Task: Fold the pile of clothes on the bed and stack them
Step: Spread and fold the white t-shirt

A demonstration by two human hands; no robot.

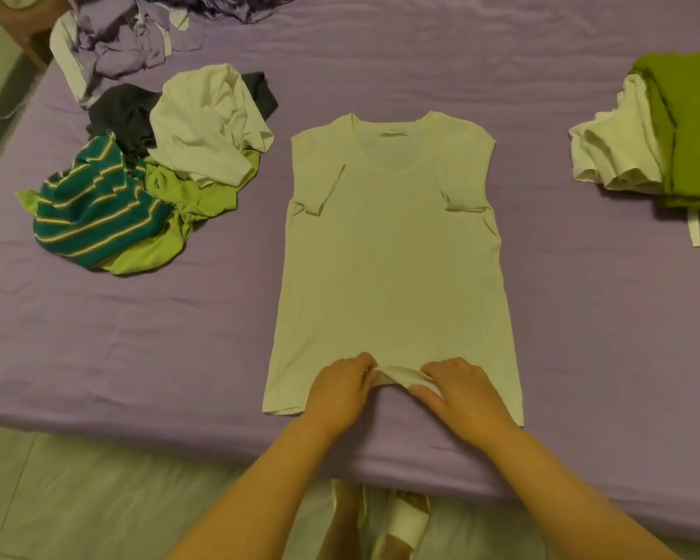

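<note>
Both hands meet at the near hem of a white T-shirt (393, 252), close to the bed's near edge. On the left, the left hand (338, 392) has its fingers curled onto the hem, pinching the cloth. Beside it, the right hand (459, 392) grips the same raised strip of hem, thumb under and fingers over. Between the 2 hands the hem stands up in a small fold, baring a patch of sheet.

This T-shirt lies flat on the purple bedsheet (582, 317), neck at the far end, both sleeves folded inward across the chest.

Far left of it sits the unfolded pile: a teal striped garment (94, 212), a lime-green garment (186, 196) beneath it, a crumpled white shirt (207, 123) and a dark garment (126, 111). Farther still lies a rumpled lilac cloth (118, 42), perhaps bedding.

At the right edge rests a stack: a folded olive-green garment (692, 131) over folded white clothing (615, 151), with a white strip (694, 232) poking out near it.
</note>
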